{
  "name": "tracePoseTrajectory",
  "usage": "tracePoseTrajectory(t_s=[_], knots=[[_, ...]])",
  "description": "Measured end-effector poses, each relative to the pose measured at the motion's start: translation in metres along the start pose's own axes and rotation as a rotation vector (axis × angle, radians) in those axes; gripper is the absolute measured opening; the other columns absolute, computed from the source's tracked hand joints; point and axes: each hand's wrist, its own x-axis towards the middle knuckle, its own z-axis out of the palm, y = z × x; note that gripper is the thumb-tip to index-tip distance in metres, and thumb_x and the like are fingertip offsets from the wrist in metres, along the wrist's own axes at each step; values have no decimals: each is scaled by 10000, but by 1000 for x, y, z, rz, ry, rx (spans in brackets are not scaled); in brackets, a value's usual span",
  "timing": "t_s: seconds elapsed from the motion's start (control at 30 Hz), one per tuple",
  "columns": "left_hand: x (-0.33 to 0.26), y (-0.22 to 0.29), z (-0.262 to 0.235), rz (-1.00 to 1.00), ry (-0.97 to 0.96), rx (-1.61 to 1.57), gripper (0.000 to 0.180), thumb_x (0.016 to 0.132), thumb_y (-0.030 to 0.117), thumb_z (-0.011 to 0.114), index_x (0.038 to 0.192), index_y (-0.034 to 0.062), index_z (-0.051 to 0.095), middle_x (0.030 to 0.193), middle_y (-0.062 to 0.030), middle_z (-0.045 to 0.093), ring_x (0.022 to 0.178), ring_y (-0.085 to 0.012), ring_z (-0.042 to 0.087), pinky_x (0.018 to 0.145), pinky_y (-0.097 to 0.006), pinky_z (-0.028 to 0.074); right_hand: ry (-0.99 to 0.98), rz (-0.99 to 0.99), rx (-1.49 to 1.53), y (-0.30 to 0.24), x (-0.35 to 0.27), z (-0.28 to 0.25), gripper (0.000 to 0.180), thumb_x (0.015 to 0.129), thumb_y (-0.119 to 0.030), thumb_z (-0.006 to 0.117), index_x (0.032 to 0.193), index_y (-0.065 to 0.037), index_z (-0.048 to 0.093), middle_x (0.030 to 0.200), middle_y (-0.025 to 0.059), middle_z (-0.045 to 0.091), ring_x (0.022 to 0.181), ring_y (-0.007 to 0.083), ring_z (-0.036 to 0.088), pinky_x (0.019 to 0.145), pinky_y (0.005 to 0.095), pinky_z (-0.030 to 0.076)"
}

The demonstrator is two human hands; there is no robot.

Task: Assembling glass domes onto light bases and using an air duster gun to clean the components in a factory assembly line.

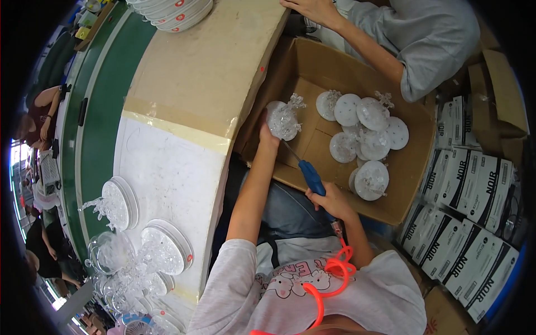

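My left hand (268,132) grips a round white disc with clear plastic ornaments (283,120), held over the open cardboard box (315,61). In my right hand (330,202) is a blue air blow gun (311,177), its thin metal nozzle aimed at that disc's lower edge. A bright orange-red coiled hose (339,267) hangs from the gun across my shirt. Inside the box, to the right, lie several similar discs (373,131) in a loose pile, some with clear decorations on top. My left fingers are partly hidden behind the piece.
On the white-and-tan worktop (173,156) at left, more clear disc pieces (162,245) cluster near the front; white stacked dishes (177,12) stand at the back. A green conveyor belt (95,111) runs beyond. Another person's arm (371,47) reaches past the box; printed cartons (463,223) are at right.
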Motion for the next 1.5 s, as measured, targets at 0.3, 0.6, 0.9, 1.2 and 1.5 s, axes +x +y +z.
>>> tracePoseTrajectory(t_s=[0.3,0.6,0.9,1.2,1.5], knots=[[-3,1,1,21,11,21,465,883,398,424,1159,30,491,1133,-129,554,1024,-293,535,908,-415,419,143,-36,85,19,3,-19,186,770,-176,553,812,5,556,594,48,539,497,125,529,502,268,417],[-1,-2,7,-2,27,2,462,879,401,429,1155,36,496,1132,-125,556,1024,-291,536,908,-419,418,43,1,-60,0,12,-16,192,771,-162,536,867,5,545,645,27,521,547,111,516,517,246,413],[-39,8,53,96,258,490,493,852,414,519,1123,3,529,1079,-107,582,970,-211,569,850,-326,444,286,42,585,33,-10,-18,275,819,-247,543,978,-23,533,657,43,507,602,160,559,545,249,420],[-156,36,173,144,31,324,554,907,460,368,1202,-2,446,1183,-109,513,1080,-219,497,925,-338,389,268,-15,804,57,-8,-30,318,818,-272,515,1002,-13,515,684,60,522,652,195,577,657,303,474],[-213,128,188,646,166,248,576,920,466,291,1314,47,298,1343,-114,339,1222,-277,345,1011,-432,305,222,-4,774,58,-2,-30,344,817,-297,492,1016,-17,506,695,57,531,671,200,580,666,301,469]])
